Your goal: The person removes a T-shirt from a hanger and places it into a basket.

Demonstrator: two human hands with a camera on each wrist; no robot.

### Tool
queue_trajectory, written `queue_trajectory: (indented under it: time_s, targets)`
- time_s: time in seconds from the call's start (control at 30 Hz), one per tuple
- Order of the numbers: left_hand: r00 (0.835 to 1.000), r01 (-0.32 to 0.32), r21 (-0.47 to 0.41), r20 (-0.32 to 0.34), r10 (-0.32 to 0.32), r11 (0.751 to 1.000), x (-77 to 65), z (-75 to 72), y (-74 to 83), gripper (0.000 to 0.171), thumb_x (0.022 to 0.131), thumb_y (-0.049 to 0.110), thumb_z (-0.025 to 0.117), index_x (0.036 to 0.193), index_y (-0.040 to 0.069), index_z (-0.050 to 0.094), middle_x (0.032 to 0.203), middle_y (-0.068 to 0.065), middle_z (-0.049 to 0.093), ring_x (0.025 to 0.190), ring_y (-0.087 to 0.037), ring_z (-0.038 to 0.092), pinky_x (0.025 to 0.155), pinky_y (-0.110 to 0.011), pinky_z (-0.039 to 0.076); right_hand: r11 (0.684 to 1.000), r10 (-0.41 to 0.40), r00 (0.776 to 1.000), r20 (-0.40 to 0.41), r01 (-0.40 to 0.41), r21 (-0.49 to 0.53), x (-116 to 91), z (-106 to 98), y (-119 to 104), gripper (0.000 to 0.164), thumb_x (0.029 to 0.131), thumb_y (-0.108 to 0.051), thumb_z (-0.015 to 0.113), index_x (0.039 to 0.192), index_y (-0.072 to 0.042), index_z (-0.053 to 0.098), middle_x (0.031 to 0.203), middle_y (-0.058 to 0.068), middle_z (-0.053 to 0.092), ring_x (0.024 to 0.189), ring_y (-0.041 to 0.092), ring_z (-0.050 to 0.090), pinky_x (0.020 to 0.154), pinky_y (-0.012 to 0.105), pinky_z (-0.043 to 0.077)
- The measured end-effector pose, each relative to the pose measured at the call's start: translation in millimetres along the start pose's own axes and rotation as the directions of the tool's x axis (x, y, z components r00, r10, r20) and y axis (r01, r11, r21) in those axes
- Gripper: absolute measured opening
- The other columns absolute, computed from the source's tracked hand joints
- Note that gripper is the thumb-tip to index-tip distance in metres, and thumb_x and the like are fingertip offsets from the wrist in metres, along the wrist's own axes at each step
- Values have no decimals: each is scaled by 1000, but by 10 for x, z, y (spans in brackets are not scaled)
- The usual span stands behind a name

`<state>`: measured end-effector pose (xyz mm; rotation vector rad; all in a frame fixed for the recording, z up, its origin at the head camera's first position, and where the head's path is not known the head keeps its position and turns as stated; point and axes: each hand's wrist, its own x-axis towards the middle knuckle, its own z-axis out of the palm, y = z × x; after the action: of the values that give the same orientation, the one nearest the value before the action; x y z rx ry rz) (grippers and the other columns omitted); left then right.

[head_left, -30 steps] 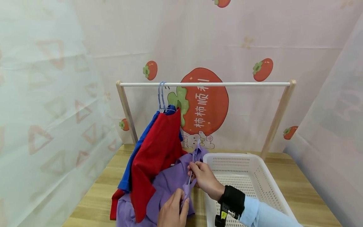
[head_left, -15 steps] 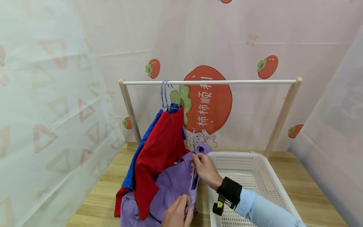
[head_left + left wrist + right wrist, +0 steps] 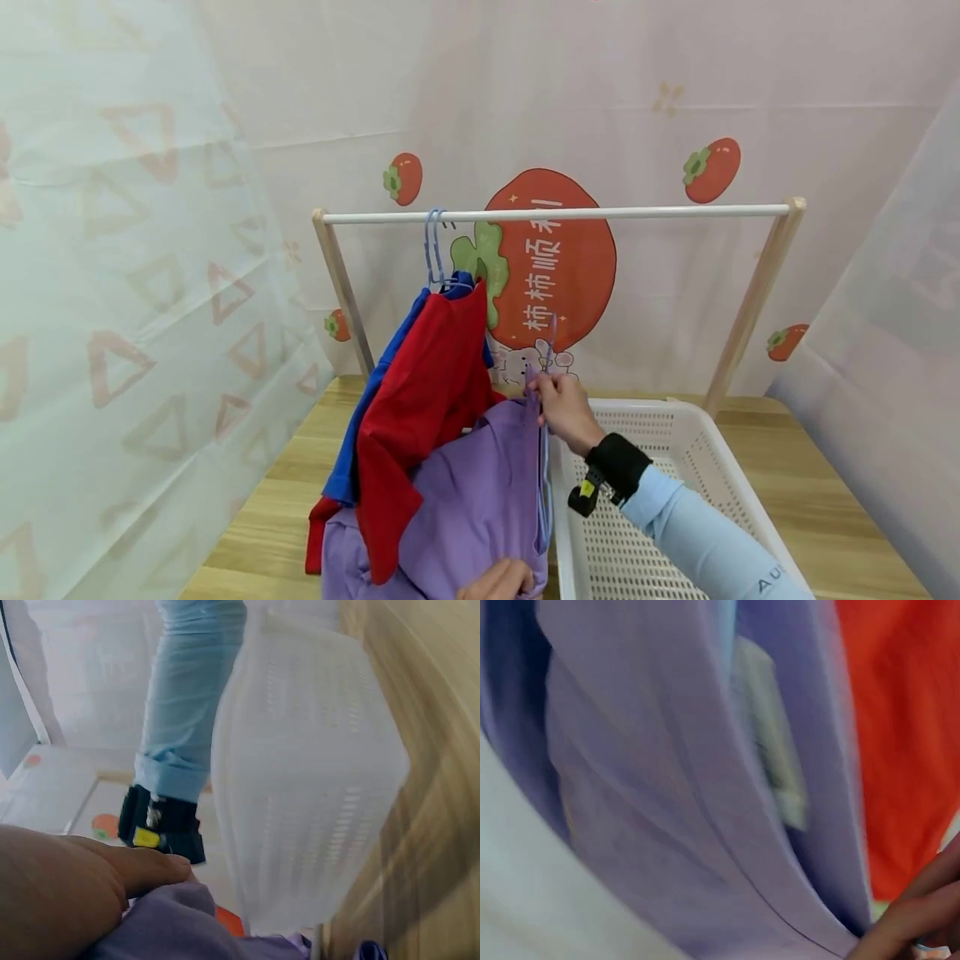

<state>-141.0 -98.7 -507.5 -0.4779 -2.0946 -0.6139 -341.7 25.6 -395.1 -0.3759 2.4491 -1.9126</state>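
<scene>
A purple shirt (image 3: 472, 483) lies bunched on the table and is drawn up along its right side. Inside its opening, a whitish label (image 3: 771, 739) shows in the right wrist view. My right hand (image 3: 566, 408) pinches a pale blue clothes hanger (image 3: 553, 333) near its neck, beside the raised neckline; the hook stands up above the fingers. Low in the head view, my left hand (image 3: 498, 581) grips the shirt's lower right edge, mostly cut off by the frame. In the left wrist view, that hand's finger and thumb area sits against the purple cloth (image 3: 165, 922).
A white rod (image 3: 637, 213) on wooden posts spans the back. From its left part hang a red garment (image 3: 423, 383) and a blue garment (image 3: 360, 417) on blue hangers, overlapping the purple shirt. A white perforated basket (image 3: 750, 508) stands on the right, under my right forearm.
My right hand has moved up and slightly right, lifting the hanger and the shirt's neckline. My left hand has dropped lower and a little right, and the shirt's edge is stretched between them.
</scene>
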Motion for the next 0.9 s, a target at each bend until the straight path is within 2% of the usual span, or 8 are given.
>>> queue_trajectory:
  time_s: [0.1, 0.2, 0.33, 0.4, 0.5, 0.7, 0.73, 0.9]
  targets:
    - [998, 55, -8, 15, -55, 998, -169, 150, -220, 25, 90, 17, 71, 81, 24, 48, 73, 18, 42, 63, 14, 32, 54, -3, 27, 998, 58, 997, 48, -59, 21, 47, -160, 20, 39, 114, -22, 36, 115, 5, 64, 85, 1, 52, 56, 8, 54, 47, 25, 38]
    - [988, 130, 28, 82, -131, 991, -342, 309, -518, 35, 78, 18, 83, 86, 27, 50, 74, 21, 39, 63, 14, 33, 53, -7, 28, 994, 90, 992, 90, -95, 47, 11, -265, 15, 39, 116, -23, 34, 118, 5, 61, 89, 1, 48, 58, 10, 51, 49, 27, 36]
    - [977, 157, 8, 148, -157, 988, -373, 404, -794, 36, 82, 23, 87, 89, 28, 52, 73, 23, 41, 62, 13, 36, 54, -8, 28, 995, 78, 990, 118, -85, 60, -94, -334, -57, 39, 115, -25, 35, 114, 3, 61, 88, 1, 47, 55, 11, 48, 48, 27, 33]
    - [967, 187, -40, 186, -177, 981, -302, 380, -842, 31, 89, 25, 83, 91, 29, 52, 74, 22, 44, 62, 12, 38, 54, -10, 30, 996, 60, 987, 147, -70, 61, -171, -357, -108, 40, 116, -25, 35, 113, 4, 62, 86, 1, 47, 52, 11, 47, 48, 27, 33]
    - [927, 297, -86, 265, -266, 951, -74, 233, -737, 27, 94, 23, 78, 92, 27, 52, 74, 20, 48, 61, 10, 40, 55, -14, 35, 997, 34, 980, 198, -47, 61, -329, -406, -184, 41, 116, -24, 35, 113, 7, 61, 85, 2, 47, 50, 10, 44, 48, 26, 35]
    - [883, 436, -83, 229, -409, 896, 436, -70, -461, 25, 91, 8, 77, 88, 19, 55, 73, 12, 53, 64, 5, 44, 59, -20, 40, 997, 63, 963, 263, -74, 31, -694, -529, -277, 38, 115, -27, 41, 109, 2, 65, 82, 1, 50, 47, 9, 41, 48, 26, 39]
    - [877, 455, -88, 214, -430, 886, 457, -46, -495, 24, 91, 7, 77, 88, 19, 55, 72, 12, 54, 62, 5, 44, 58, -20, 40, 997, 70, 958, 277, -80, 24, -752, -562, -285, 38, 115, -28, 41, 109, 1, 65, 82, 1, 50, 46, 9, 41, 47, 26, 39]
    - [801, 589, -131, 229, -553, 798, 537, 74, -686, 14, 97, 8, 71, 95, 14, 59, 75, 7, 61, 52, 6, 51, 53, -19, 47, 996, 82, 933, 349, -85, -6, -1003, -754, -341, 40, 115, -30, 43, 107, 2, 65, 80, 1, 52, 43, 8, 41, 44, 25, 41]
